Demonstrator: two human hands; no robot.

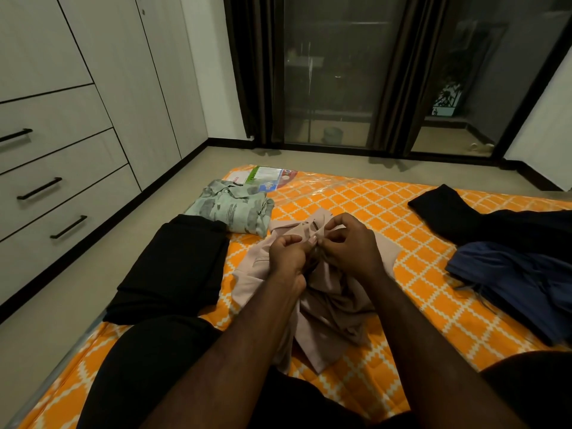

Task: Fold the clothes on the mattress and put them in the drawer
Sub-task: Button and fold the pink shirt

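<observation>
Beige shirt [334,308]: crumpled on the mattress [356,205], just right of the folded black garment [173,264]. Its upper front edge is pinched between the fingertips of left hand [286,257] and right hand [353,246], set close together. Its length trails from the fingers toward the person. Not yet folded.

both hands [322,252] pinching beige shirt [334,305], orange mattress [402,305]; folded clothes [173,267] beside
</observation>
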